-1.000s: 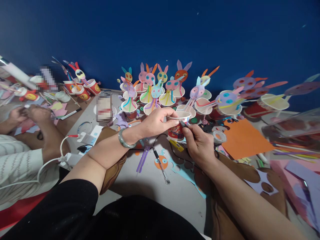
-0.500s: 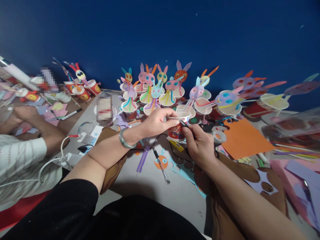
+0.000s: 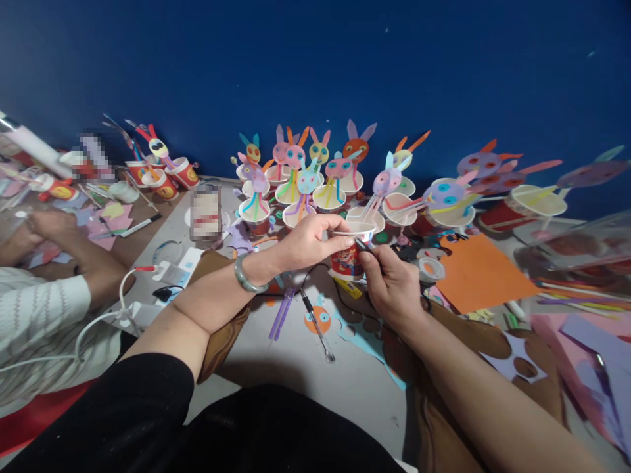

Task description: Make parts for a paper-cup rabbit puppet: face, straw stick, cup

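Note:
A red printed paper cup (image 3: 344, 261) with a white rim is in my left hand (image 3: 313, 242), which is closed around its near side with the thumb on the front. My right hand (image 3: 397, 281) grips a slim dark tool (image 3: 363, 245) whose end meets the cup's right side below the rim; its kind cannot be made out. Just under the cup lies a yellow-handled cutter (image 3: 348, 288). On the table in front of me are a pen (image 3: 315, 322), two purple straws (image 3: 282, 315) and an orange paper disc with blue eyes (image 3: 318, 320).
Several cups with paper rabbit heads (image 3: 307, 179) stand along the blue wall (image 3: 315, 66). Orange paper (image 3: 486, 272) lies to the right, near colored straws (image 3: 582, 302). A power strip (image 3: 185, 266) with cables is at left, beside another person's arms (image 3: 81, 246).
Both my hands, the cup and the dark tool stay almost where they were. At left, the other person's hands have shifted slightly.

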Demonstrator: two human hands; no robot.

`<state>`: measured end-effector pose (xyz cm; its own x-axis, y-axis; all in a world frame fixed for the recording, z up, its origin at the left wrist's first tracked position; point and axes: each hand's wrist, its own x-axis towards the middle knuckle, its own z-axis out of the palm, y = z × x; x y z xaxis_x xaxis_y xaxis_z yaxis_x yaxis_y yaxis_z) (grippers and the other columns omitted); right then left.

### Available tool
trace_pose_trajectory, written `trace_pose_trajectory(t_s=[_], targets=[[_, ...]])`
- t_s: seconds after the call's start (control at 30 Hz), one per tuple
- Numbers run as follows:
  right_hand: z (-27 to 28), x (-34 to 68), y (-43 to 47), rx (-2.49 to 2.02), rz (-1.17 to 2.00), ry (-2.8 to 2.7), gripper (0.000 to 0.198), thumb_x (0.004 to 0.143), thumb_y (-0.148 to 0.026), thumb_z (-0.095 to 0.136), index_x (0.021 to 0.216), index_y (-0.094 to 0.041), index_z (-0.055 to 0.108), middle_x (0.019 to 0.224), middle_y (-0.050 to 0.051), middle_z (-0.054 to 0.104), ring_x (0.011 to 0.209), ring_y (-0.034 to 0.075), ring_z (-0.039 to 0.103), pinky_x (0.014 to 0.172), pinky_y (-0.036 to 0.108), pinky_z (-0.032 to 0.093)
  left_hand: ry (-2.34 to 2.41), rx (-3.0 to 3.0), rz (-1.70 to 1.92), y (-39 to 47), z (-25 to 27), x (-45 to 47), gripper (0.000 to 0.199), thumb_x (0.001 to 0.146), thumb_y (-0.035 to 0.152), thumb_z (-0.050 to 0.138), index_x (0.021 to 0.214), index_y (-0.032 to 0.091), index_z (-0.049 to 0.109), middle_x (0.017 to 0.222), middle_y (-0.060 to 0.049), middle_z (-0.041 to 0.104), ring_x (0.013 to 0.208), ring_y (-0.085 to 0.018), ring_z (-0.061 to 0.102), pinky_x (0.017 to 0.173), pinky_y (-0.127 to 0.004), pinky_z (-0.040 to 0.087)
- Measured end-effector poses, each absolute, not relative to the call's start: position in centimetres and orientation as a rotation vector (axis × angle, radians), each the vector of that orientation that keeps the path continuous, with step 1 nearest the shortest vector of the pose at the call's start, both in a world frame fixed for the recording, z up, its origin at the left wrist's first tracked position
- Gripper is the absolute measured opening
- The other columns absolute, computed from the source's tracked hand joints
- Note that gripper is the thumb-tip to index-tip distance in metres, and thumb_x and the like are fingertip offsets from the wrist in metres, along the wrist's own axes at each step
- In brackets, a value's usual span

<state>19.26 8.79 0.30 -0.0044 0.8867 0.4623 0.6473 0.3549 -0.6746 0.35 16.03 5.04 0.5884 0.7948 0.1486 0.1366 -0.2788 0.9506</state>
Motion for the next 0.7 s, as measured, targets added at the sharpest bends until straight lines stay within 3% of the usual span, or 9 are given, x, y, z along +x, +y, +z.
trace_pose_trajectory(t_s=[0.7], targets=[[0.24, 19.03, 8.77, -1.33, 0.335, -1.737, 0.043, 0.104, -0.052, 0.046, 0.07, -0.026, 0.037, 0.053, -0.005, 0.036, 0.045, 0.012, 0.034, 0.048, 0.028, 0.03, 0.758, 1.724, 0.758, 15.88, 5.45, 0.23, 0.013, 0.087, 0.027, 0.067, 0.083, 0.016, 0.064, 0.076, 0.0, 0.062, 0.07, -0.009, 0.054, 0.065, -0.024, 0.044]])
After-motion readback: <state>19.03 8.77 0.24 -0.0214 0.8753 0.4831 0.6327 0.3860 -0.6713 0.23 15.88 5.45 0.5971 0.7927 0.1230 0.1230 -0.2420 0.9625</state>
